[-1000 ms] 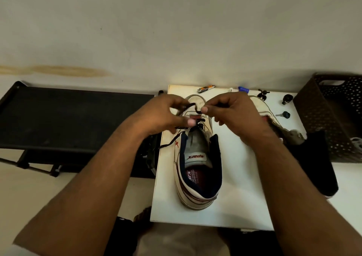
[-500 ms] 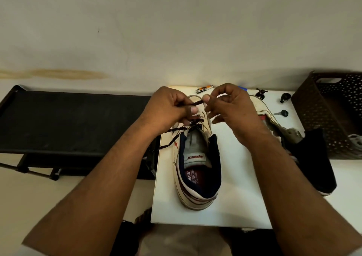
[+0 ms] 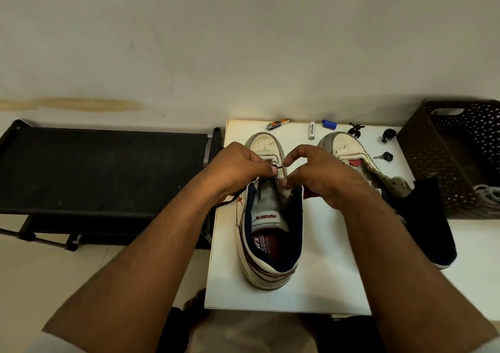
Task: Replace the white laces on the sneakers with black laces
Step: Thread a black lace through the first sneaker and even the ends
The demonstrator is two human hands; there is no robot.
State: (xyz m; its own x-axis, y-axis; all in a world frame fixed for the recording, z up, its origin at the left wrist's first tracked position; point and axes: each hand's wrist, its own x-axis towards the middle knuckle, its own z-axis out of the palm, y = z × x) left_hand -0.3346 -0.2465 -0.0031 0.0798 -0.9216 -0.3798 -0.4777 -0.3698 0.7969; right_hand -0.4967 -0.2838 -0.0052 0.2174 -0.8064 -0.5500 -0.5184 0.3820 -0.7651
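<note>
While pinching a black lace [image 3: 275, 167] between curled fingers, left hand [image 3: 240, 167] over the eyelet area of the left sneaker [image 3: 270, 233], on the left side of its tongue. Right hand [image 3: 322, 175] opposite, thumb and forefinger curled toward each other with tips close together at the right eyelet row, above the tongue; cannot tell whether lace is actually caught between them, too small and dark there. Loose lace end trailing out under the left wrist, off the left edge of the sneaker and over the table [image 3: 332, 271] edge. Sneaker upright on the white table, toe far, heel near, navy lining and red insole print showing. Second sneaker [image 3: 349, 149] just to the right, toe far, partly hidden behind the right forearm, tongue flopped open, heel end dark and hanging toward the table's right side. Along the far edge of the table: a nail clipper [image 3: 278, 124], a white battery [image 3: 312, 131], a blue cap [image 3: 329, 124], a small black clip [image 3: 355, 130], a black knob [image 3: 388, 135], and nearer, a key [image 3: 384, 156] with a black head. Brown perforated basket [image 3: 422, 149] at far right, something pale and looped inside its near corner. Black rack [image 3: 102, 168] left of the table, against the wall.
</note>
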